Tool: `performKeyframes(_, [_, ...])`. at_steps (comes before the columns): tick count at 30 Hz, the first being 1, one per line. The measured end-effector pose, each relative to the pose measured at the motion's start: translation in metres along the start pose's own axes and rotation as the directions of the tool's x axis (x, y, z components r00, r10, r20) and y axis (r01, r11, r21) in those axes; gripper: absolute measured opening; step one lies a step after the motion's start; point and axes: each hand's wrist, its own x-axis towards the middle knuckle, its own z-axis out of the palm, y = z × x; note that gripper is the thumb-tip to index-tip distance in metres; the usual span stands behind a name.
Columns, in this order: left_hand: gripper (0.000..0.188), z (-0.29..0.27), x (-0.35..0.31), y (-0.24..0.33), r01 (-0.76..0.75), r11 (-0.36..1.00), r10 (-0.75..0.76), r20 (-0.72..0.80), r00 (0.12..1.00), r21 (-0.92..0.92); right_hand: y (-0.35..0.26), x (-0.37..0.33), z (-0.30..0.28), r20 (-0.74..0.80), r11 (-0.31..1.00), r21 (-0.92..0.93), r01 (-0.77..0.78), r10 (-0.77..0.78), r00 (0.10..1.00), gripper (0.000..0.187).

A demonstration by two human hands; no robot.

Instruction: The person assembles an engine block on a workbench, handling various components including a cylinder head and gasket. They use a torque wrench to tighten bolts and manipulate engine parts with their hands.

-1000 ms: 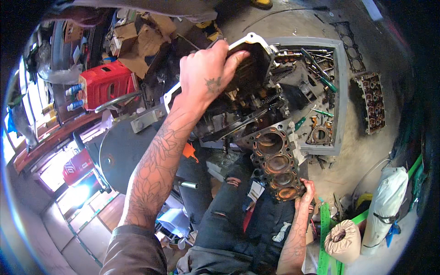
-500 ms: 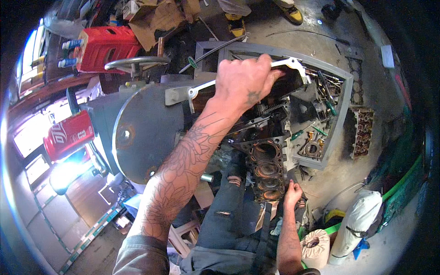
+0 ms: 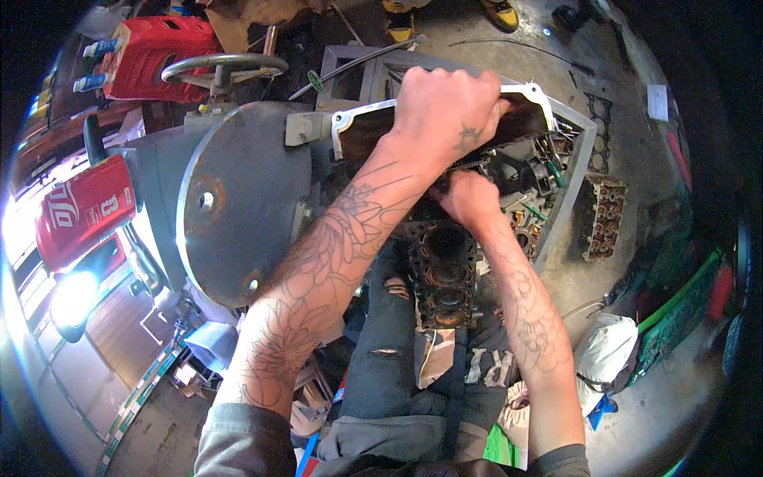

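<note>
My left hand (image 3: 445,111) is closed over the upper edge of a metal engine cover (image 3: 364,113), which has a bright machined rim, bolt holes at its corners and a dark brown inside. Just below it, my right hand (image 3: 470,199) has curled fingers at the front end of the engine block (image 3: 445,278); what they grip is hidden. A dark chain (image 3: 467,163) shows between the two hands. The block's round cylinder bores face up, with brown, stained edges.
To the left stands a large grey round plate (image 3: 242,199) with a handwheel (image 3: 226,67), a red can (image 3: 87,211) and a bright lamp (image 3: 73,300). A grey metal frame (image 3: 576,171) holds tools. A cylinder head (image 3: 606,216) lies on the floor; another person's yellow shoe (image 3: 501,14) shows beyond.
My right hand has risen from beside the lower end of the block to its upper end, under the cover. My left hand keeps its hold on the cover. The view has shifted slightly.
</note>
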Motion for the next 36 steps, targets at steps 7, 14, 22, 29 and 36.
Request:
performKeyframes(7, [0.028, 0.003, 0.000, -0.004, -0.005, 0.998, 0.003, -0.032, 0.999, -0.065, -0.006, 0.031, 0.031, 0.027, 0.991, 0.117, 0.066, -0.069, 0.997, 0.031])
performKeyframes(14, [0.027, 0.007, 0.000, -0.002, -0.033, 0.995, 0.028, -0.045, 0.999, -0.094, 0.001, 0.050, 0.052, 0.132, 0.941, 0.315, 0.124, -0.173, 0.976, 0.035])
performKeyframes(22, [0.029, -0.006, 0.011, 0.003, -0.039, 0.990, 0.047, 0.053, 0.997, -0.135, 0.037, 0.081, 0.096, -0.068, 0.899, 0.092, 0.428, -0.423, 0.904, 0.021])
performKeyframes(29, [0.034, 0.003, 0.014, 0.008, 0.000, 0.998, -0.006, 0.108, 0.994, 0.060, 0.028, 0.000, 0.030, -0.351, 0.892, 0.129, 0.434, -0.368, 0.861, 0.022])
performKeyframes(36, [0.030, 0.003, 0.007, 0.012, 0.026, 0.986, -0.053, 0.165, 0.985, 0.162, 0.196, -0.084, 0.046, -0.526, 0.676, 0.737, 0.025, 0.550, 0.648, 0.013])
